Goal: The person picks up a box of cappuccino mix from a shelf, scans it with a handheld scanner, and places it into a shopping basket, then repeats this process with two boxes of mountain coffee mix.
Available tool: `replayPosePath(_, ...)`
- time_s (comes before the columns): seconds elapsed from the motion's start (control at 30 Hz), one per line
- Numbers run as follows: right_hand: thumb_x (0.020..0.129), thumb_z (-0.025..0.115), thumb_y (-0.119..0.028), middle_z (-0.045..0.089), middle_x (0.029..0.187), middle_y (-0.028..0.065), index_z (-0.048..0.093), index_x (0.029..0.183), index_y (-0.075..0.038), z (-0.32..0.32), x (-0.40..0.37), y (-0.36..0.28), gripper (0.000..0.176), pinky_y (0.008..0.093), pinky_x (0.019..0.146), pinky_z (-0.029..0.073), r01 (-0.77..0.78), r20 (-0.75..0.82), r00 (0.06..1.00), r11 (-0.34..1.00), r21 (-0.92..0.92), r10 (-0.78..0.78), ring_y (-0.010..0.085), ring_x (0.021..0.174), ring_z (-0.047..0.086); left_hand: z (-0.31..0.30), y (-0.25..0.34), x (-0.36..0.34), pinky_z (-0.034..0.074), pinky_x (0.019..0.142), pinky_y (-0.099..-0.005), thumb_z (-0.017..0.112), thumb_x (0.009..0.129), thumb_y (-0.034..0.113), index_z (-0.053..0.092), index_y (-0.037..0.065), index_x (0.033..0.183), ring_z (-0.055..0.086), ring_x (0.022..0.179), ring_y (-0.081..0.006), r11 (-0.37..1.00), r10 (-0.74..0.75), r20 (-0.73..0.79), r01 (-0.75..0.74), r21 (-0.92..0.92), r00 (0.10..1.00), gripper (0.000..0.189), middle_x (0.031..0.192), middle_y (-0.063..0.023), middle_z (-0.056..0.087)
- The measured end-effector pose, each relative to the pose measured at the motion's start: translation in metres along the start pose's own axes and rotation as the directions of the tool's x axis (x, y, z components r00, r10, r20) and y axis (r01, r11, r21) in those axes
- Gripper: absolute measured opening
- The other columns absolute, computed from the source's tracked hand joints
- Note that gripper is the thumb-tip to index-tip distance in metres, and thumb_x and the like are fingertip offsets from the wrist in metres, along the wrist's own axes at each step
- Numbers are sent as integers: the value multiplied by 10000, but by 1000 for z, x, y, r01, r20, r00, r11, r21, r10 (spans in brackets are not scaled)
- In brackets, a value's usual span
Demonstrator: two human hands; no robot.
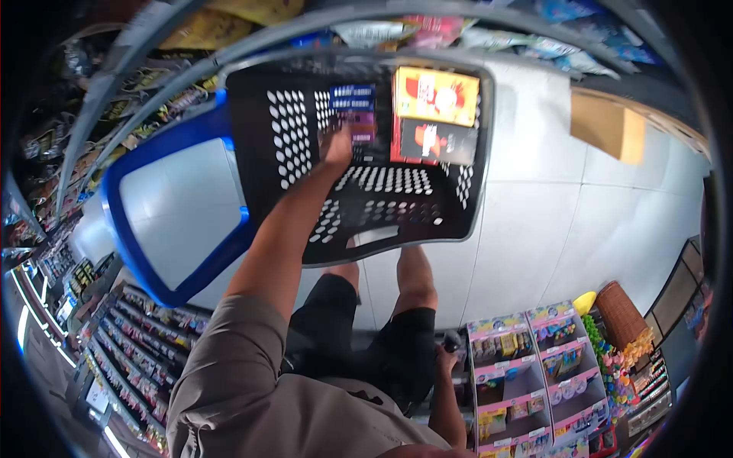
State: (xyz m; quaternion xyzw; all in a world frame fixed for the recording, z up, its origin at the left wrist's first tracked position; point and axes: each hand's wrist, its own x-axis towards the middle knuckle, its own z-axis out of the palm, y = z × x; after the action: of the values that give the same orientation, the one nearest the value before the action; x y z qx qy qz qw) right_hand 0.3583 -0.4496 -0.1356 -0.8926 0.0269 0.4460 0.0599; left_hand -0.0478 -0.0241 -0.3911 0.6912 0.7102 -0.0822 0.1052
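Basket (290, 130) before the legs already holds two boxes (435, 114) and purple packets (353, 114), where the left hand (337, 146) reaches, its fingers' grip impossible to tell, as with the right hand (445, 357) by the hip; much room remains.

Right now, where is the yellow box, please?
Head view, upper centre: the yellow box lies inside the black basket, right of the left hand, beside a dark box.
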Motion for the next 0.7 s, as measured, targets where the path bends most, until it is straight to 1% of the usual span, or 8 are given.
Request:
replayPosePath(0.03, 716, 751, -133, 595, 704, 21, 616, 764, -44, 2, -5, -6, 169, 314, 589, 445, 14, -2, 1000, 994, -104, -14, 135, 636, 561, 2, 2, -5, 457, 822, -478, 492, 871, 138, 567, 99, 1033, 618, 853, -291, 990, -74, 121, 87, -115, 990, 183, 914, -106, 624)
replayPosePath(0.1, 705, 770, -238, 619, 693, 58, 638, 752, -13, -6, 8, 15, 265, 328, 597, 447, 33, 40, 999, 980, -198, -26, 141, 636, 565, -38, 10, -21, 472, 779, -465, 484, 879, 146, 526, 31, 965, 603, 804, -336, 903, -10, 85, 46, -427, 996, 150, 829, -159, 585)
replayPosePath(0.13, 673, 794, -295, 639, 713, 76, 658, 774, -6, -9, 31, 37, 335, 332, 601, 460, 64, -9, 997, 901, -429, -75, 142, 643, 589, -56, 18, -28, 477, 764, -475, 519, 860, 173, 552, 51, 973, 613, 835, -359, 882, -45, 110, 91, -461, 993, 169, 881, -178, 609)
replayPosePath(0.2, 648, 805, -352, 655, 673, 95, 687, 831, -2, -12, 7, 8, 412, 370, 627, 489, 149, 38, 989, 926, -346, -145, 200, 662, 640, -74, 34, -47, 483, 740, -496, 550, 840, 175, 606, 74, 947, 632, 851, -389, 843, -169, 58, 175, -508, 984, 158, 905, -196, 650)
replayPosePath(0.3, 660, 773, -403, 684, 766, 173, 688, 896, 13, -20, -3, -5, 486, 410, 724, 494, 152, 35, 988, 887, -437, -152, 298, 791, 680, -127, 45, -63, 491, 731, -461, 664, 806, 221, 610, 61, 840, 621, 819, -388, 751, -160, 208, 256, -609, 965, 173, 833, -184, 640)
replayPosePath(0.57, 755, 635, -295, 670, 776, 194, 673, 831, -7, -42, 41, -24, 300, 449, 715, 476, 244, -30, 962, 905, -348, -271, 355, 804, 667, -190, 76, -148, 497, 717, -475, 631, 844, 276, 661, 70, 830, 639, 812, -370, 753, -231, 36, 202, -626, 972, 209, 839, -159, 667)
replayPosePath(0.63, 744, 644, -253, 670, 763, 175, 669, 820, 5, -57, 23, -60, 270, 426, 692, 484, 403, 90, 913, 841, -361, -398, 304, 769, 671, -216, 80, -168, 495, 718, -471, 585, 879, 251, 653, 41, 822, 626, 810, -392, 727, -230, 1, 172, -665, 973, 228, 835, -186, 657)
replayPosePath(0.7, 712, 687, -238, 671, 753, 157, 667, 802, 22, -82, -32, -114, 276, 410, 663, 491, 284, 95, 954, 959, 10, -284, 253, 717, 661, -228, 84, -185, 486, 716, -482, 540, 907, 269, 646, 24, 807, 618, 813, -406, 685, -299, -44, 182, -705, 953, 285, 835, -201, 650)
